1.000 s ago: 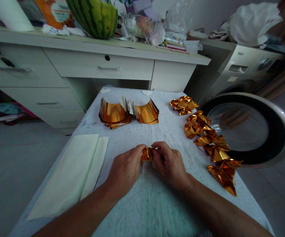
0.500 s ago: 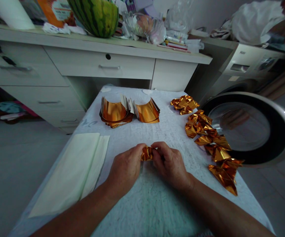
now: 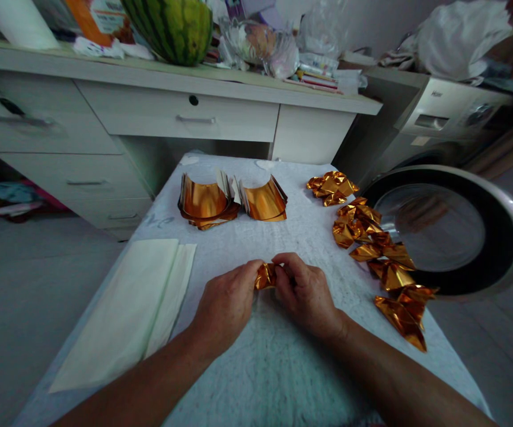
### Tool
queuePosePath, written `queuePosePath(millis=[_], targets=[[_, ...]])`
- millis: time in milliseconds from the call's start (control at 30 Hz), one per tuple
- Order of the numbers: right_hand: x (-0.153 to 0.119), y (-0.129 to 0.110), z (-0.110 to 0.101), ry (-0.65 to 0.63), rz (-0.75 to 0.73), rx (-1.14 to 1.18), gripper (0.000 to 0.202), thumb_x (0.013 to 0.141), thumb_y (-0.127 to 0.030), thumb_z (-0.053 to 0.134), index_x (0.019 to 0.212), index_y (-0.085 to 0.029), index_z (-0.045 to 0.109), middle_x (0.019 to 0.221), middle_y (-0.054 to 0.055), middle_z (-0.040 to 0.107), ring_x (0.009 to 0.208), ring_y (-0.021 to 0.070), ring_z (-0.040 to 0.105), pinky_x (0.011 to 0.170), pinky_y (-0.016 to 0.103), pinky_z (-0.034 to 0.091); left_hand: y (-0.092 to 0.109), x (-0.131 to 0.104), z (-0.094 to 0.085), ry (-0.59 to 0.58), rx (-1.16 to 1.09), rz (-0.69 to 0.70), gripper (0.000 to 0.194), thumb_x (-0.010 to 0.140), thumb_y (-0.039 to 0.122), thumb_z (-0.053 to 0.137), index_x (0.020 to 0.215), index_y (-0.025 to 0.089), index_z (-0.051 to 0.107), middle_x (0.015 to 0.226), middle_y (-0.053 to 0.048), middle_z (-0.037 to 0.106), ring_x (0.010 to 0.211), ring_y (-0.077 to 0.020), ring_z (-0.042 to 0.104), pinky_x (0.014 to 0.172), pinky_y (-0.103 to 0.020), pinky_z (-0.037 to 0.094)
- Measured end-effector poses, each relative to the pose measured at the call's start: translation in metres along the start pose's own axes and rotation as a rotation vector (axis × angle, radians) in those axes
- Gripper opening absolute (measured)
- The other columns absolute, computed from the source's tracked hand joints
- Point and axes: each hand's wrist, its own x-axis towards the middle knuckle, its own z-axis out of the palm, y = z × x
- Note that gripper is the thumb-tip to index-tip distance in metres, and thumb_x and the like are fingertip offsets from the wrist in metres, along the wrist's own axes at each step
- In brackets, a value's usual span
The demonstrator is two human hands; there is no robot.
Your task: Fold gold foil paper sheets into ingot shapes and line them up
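Observation:
Between my two hands is a small piece of shiny gold foil paper, bent and creased. My left hand pinches its left end, and my right hand grips the right end with curled fingers. Beyond them, two stacks of curved gold foil sheets, a left stack and a right stack, lie side by side. To the right runs a row of several folded gold foil pieces. The parts of the foil inside my fingers are hidden.
A cloth-covered table carries it all. Folded pale paper sheets lie at the left. Behind stands a white desk with a watermelon on top. An open washing machine door borders the table's right edge.
My hands stay in nearly the same place, still gripping the foil piece, with only a slight shift of the fingers. The view has moved very slightly.

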Motion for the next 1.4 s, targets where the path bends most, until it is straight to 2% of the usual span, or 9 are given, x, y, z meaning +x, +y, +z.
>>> queuePosePath(millis=[200, 433, 600, 700, 933, 1200, 1400], targets=[[0.0, 0.0, -0.001, -0.029, 0.025, 0.01, 0.013, 0.093, -0.018, 0.047, 0.101, -0.018, 0.056, 0.061, -0.003, 0.063, 0.046, 0.0087, 0.054, 0.049, 0.018, 0.038, 0.0, 0.0, -0.002, 0.043, -0.057, -0.015, 0.03, 0.098, 0.017, 0.032, 0.113, 0.018, 0.058, 0.095, -0.005, 0.074, 0.085, -0.0198, 0.071, 0.074, -0.033, 0.055], [0.001, 0.001, -0.001, -0.047, 0.046, 0.032, 0.012, 0.092, -0.017, 0.047, 0.099, -0.018, 0.057, 0.064, -0.002, 0.064, 0.049, 0.0093, 0.056, 0.051, 0.019, 0.039, 0.0, 0.001, -0.001, 0.035, -0.015, -0.031, 0.029, 0.095, 0.016, 0.036, 0.113, 0.019, 0.059, 0.097, -0.005, 0.074, 0.087, -0.021, 0.071, 0.075, -0.033, 0.054], [0.002, 0.001, -0.007, -0.11, 0.09, 0.173, 0.017, 0.092, -0.021, 0.047, 0.108, -0.018, 0.052, 0.059, -0.005, 0.058, 0.048, 0.0096, 0.053, 0.051, 0.02, 0.039, -0.001, 0.002, -0.001, 0.017, -0.017, -0.078, 0.027, 0.097, 0.02, 0.035, 0.11, 0.02, 0.059, 0.093, -0.004, 0.074, 0.081, -0.0206, 0.071, 0.072, -0.033, 0.053], [0.002, 0.001, -0.011, -0.093, 0.098, 0.238, 0.021, 0.09, -0.02, 0.047, 0.111, -0.019, 0.048, 0.061, -0.006, 0.055, 0.049, 0.01, 0.052, 0.052, 0.021, 0.04, -0.001, 0.002, -0.001, 0.011, -0.016, -0.121, 0.029, 0.098, 0.022, 0.033, 0.113, 0.02, 0.059, 0.092, -0.004, 0.074, 0.08, -0.021, 0.071, 0.072, -0.034, 0.053], [0.003, 0.002, -0.011, -0.063, 0.101, 0.259, 0.01, 0.087, -0.014, 0.048, 0.093, -0.022, 0.046, 0.063, -0.007, 0.053, 0.051, 0.0086, 0.05, 0.052, 0.02, 0.038, 0.003, 0.003, -0.006, -0.018, -0.053, -0.152, 0.035, 0.1, 0.028, 0.028, 0.114, 0.02, 0.059, 0.092, -0.005, 0.073, 0.083, -0.0208, 0.071, 0.075, -0.034, 0.053], [0.002, 0.0, -0.009, -0.114, 0.057, 0.272, 0.015, 0.086, -0.011, 0.047, 0.096, -0.021, 0.047, 0.065, -0.006, 0.054, 0.052, 0.008, 0.05, 0.052, 0.019, 0.037, 0.001, 0.003, -0.003, -0.057, -0.042, -0.156, 0.035, 0.098, 0.025, 0.029, 0.118, 0.019, 0.057, 0.095, -0.006, 0.073, 0.088, -0.0221, 0.07, 0.079, -0.036, 0.052], [0.005, 0.003, -0.013, -0.083, 0.079, 0.243, 0.012, 0.086, -0.012, 0.046, 0.093, -0.021, 0.049, 0.064, -0.006, 0.054, 0.053, 0.0087, 0.051, 0.053, 0.02, 0.038, 0.001, 0.004, -0.005, -0.031, -0.122, -0.173, 0.033, 0.1, 0.03, 0.03, 0.115, 0.021, 0.058, 0.095, -0.004, 0.072, 0.086, -0.0202, 0.069, 0.078, -0.033, 0.051]])
